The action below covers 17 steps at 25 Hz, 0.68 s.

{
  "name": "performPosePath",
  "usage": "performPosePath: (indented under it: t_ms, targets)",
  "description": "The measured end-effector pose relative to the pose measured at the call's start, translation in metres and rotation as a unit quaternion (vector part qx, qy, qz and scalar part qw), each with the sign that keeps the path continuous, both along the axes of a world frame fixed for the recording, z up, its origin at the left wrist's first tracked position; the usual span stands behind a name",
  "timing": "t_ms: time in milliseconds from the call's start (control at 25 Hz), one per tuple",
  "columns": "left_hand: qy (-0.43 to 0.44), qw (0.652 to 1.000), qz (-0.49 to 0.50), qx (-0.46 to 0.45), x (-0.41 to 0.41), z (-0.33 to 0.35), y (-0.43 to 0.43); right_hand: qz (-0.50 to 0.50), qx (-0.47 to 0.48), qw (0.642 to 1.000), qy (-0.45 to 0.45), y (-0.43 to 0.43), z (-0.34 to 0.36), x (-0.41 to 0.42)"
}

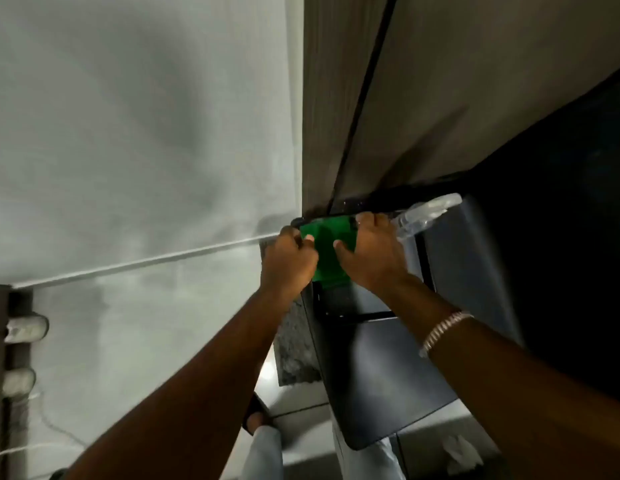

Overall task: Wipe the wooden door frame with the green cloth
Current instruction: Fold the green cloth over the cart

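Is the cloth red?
No, the cloth stretched between the left hand and the right hand is bright green.

My hands hide both sides of the green cloth (331,249). The spray bottle (428,214) is blurry, and my right hand (374,252) covers its lower part. At the bottom of the frame, my foot (256,415) is half hidden behind my left arm (184,389).

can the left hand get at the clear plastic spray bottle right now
Probably not. The left hand is gripping the green cloth, and the right hand, also on the cloth, sits between it and the clear plastic spray bottle further right.
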<state>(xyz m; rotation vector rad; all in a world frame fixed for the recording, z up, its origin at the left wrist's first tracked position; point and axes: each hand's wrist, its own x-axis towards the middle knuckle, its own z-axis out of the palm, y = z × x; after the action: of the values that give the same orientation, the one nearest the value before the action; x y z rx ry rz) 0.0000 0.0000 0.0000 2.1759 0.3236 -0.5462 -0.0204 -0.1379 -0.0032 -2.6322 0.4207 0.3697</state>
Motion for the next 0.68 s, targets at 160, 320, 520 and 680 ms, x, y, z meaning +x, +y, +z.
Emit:
performPosePath:
  t_ms: [160,320,520,680]
  targets:
    - [0.077,0.986,0.138,-0.056,-0.016,-0.029,-0.018,-0.086,0.005,0.995,0.053,-0.008,-0.035,-0.005]
    - [0.024,0.991,0.127,-0.025,-0.028,-0.028,-0.03,-0.159,0.098,0.98,0.067,-0.008,-0.053,0.01]
    - [0.049,0.991,0.121,-0.037,-0.026,-0.017,-0.032,-0.201,0.222,0.943,0.145,-0.015,-0.052,0.019]
    - [0.064,0.961,0.228,-0.143,-0.017,0.021,-0.016,-0.229,0.361,0.903,0.051,-0.007,-0.004,0.013]
